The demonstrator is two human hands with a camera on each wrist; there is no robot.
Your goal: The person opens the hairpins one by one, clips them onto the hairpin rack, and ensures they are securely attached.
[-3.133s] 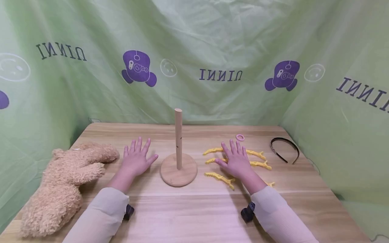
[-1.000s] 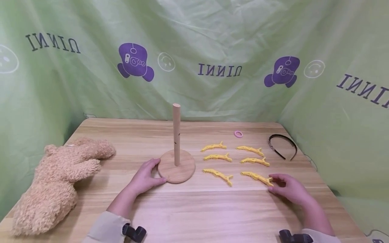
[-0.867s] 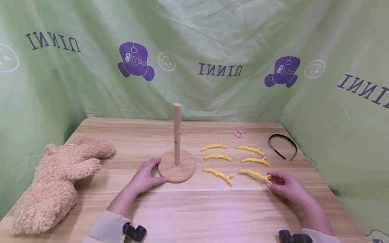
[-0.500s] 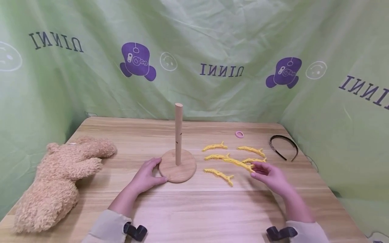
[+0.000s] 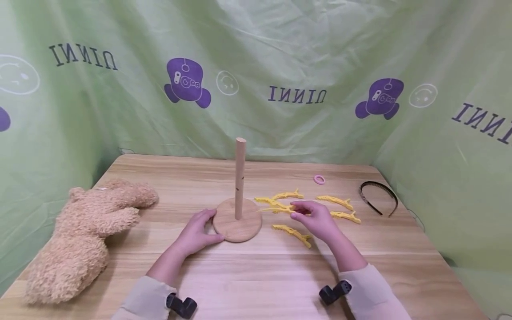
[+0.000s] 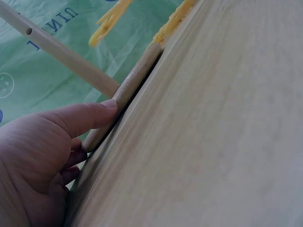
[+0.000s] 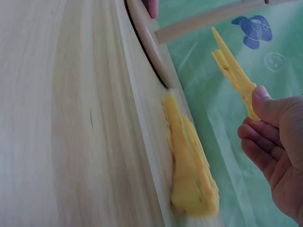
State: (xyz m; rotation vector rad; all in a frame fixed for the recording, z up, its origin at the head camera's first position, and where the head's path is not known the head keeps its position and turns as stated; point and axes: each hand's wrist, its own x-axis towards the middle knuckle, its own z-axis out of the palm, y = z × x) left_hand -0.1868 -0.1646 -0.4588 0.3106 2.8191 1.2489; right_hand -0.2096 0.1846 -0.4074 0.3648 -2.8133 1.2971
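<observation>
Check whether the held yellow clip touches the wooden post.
Apart: the left wrist view shows green backdrop between the held clip and the post.

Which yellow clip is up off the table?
The yellow clip pinched in the right hand, its jaws spread apart, pointing toward the wooden post. The other clips lie on the table.
</observation>
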